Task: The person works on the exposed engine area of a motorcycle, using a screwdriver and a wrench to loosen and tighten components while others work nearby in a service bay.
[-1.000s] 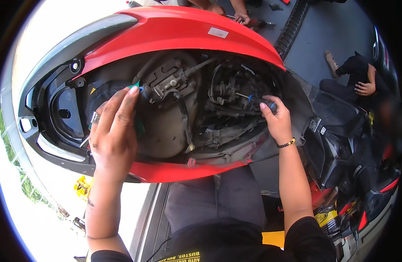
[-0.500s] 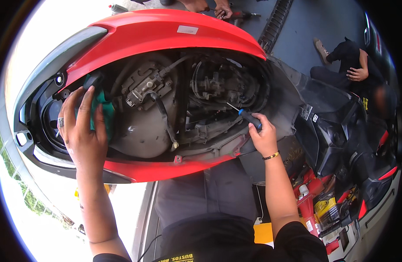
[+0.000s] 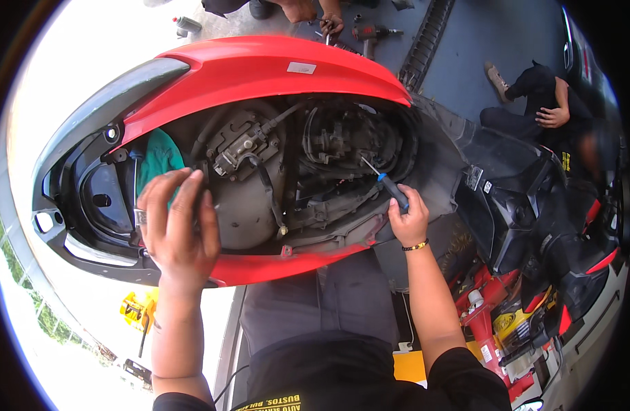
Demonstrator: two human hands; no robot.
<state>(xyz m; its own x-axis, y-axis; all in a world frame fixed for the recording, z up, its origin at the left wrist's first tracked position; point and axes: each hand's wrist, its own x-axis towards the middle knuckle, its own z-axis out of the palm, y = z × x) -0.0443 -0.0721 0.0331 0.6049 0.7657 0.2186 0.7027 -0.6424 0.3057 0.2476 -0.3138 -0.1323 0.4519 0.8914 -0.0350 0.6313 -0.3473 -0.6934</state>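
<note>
Right hand (image 3: pixel 409 218): the thumb and fingers are closed around the handle of a screwdriver (image 3: pixel 394 194), blue at the collar and dark along the grip. Its shaft slants up and to the left, over the dark engine parts (image 3: pixel 332 140); whether the tip touches them cannot be told. A black and yellow bracelet (image 3: pixel 416 245) circles the wrist.

Left hand (image 3: pixel 178 226): the fingers are partly bent and slightly spread, the thumb apart from them. A green cloth (image 3: pixel 161 157) lies just behind the fingertips, at the tail end of the motorbike body; whether the hand grips it cannot be told, as the palm side is hidden. A ring (image 3: pixel 140 216) is worn on one finger.

Between the hands is a grey tank (image 3: pixel 243 212) bearing a metal fitting (image 3: pixel 243 145) and a black hose (image 3: pixel 268 188). A red panel (image 3: pixel 260 65) borders the far side. Beyond it, a co-worker's hand (image 3: pixel 332 26) holds a metal tool, near a power tool (image 3: pixel 373 32) on the floor.
</note>
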